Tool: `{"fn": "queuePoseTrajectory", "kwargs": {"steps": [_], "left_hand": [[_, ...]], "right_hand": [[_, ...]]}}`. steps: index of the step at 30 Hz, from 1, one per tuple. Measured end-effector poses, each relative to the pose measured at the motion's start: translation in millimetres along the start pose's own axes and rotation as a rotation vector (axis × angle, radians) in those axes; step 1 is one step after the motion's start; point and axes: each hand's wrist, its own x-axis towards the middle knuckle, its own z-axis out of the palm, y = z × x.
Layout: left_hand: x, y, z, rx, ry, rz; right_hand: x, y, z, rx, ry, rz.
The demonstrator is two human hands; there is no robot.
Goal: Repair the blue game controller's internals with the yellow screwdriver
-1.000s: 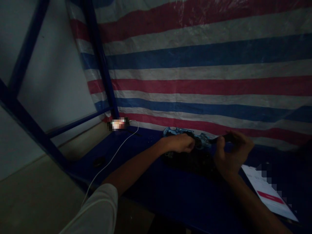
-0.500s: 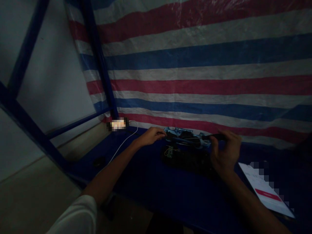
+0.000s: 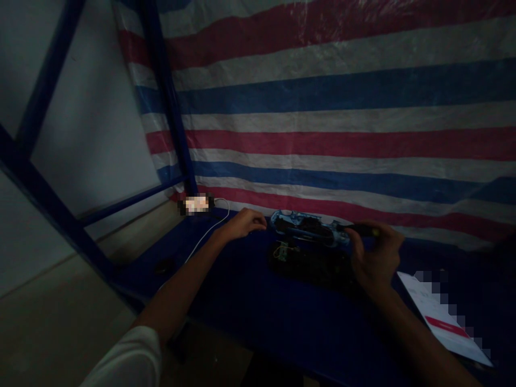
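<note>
By the blue shell [image 3: 294,217], my right hand [image 3: 379,255] grips a dark tool [image 3: 360,230], best held steady; left hand [image 3: 244,223] curled, contents unclear.

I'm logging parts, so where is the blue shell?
In the head view, the blue shell lies right of centre between the left hand and right hand, just beyond the dark piece.

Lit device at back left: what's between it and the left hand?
A white cable, looping over the blue tabletop between lit device and left hand; head view.
</note>
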Motion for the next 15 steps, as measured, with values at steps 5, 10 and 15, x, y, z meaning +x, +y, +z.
{"fn": "queuePoseTrajectory", "kwargs": {"steps": [5, 10, 15], "left_hand": [[2, -5, 5.7, 0.113, -0.016, 0.152], [3, -15, 8.4, 0.181, -0.050, 0.147], [1, -19, 7.9, 0.267, -0.091, 0.186]], "right_hand": [[-1, -3, -3, -0.027, 0.003, -0.101], [-1, -3, -5, -0.046, -0.052, -0.174], [0, -3, -5, -0.053, -0.081, -0.168]]}}
